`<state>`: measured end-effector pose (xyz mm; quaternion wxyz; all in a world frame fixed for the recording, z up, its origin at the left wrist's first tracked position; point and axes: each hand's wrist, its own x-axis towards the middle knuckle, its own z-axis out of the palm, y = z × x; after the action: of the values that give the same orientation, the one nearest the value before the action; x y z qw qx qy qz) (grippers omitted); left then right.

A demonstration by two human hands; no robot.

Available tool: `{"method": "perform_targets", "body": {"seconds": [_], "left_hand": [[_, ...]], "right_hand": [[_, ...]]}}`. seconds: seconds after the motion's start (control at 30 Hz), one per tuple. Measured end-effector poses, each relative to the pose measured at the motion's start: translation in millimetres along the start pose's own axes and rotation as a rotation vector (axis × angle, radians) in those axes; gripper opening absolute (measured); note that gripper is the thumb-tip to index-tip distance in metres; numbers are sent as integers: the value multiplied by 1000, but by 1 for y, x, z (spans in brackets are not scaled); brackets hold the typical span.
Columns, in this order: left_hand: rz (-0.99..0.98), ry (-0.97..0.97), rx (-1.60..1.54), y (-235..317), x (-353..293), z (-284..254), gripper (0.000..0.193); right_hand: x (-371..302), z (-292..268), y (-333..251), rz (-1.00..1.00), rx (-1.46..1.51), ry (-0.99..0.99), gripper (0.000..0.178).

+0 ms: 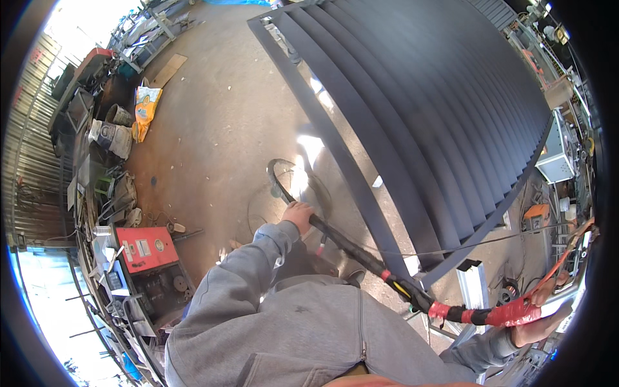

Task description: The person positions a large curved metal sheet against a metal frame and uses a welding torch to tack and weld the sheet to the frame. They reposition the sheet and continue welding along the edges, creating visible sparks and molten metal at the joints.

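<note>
Thick, taped black cable [353, 249] spanning the body between both hands.
The left hand [298, 217] curls closed around it; the right hand [540, 327] is at the red-taped stretch, its grip too unclear to tell. The cable slants from far left to near right, passing just near of the dark slatted panel's [412, 155] corner; the widest floor [216, 122] stretches far left.

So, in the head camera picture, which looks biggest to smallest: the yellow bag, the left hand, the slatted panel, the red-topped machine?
1. Slatted panel
2. Red-topped machine
3. Yellow bag
4. Left hand

That's only how big they look; distance from the camera changes it.
</note>
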<state>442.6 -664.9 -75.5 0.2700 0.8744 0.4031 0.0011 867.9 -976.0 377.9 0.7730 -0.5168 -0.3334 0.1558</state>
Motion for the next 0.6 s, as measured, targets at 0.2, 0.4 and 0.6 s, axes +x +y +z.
{"method": "perform_targets", "body": {"seconds": [0.2,0.4,0.6], "left_hand": [[-57,99,-92,-121,7,-45,27],[-109,184,-24,-176,19,-117,34],[-226,315,-159,-180,47,-143,52]], "right_hand": [[3,135,17,-5,-32,281,56],[21,230,51,58,45,-398,54],[68,319,90,24,413,-335,46]]}}
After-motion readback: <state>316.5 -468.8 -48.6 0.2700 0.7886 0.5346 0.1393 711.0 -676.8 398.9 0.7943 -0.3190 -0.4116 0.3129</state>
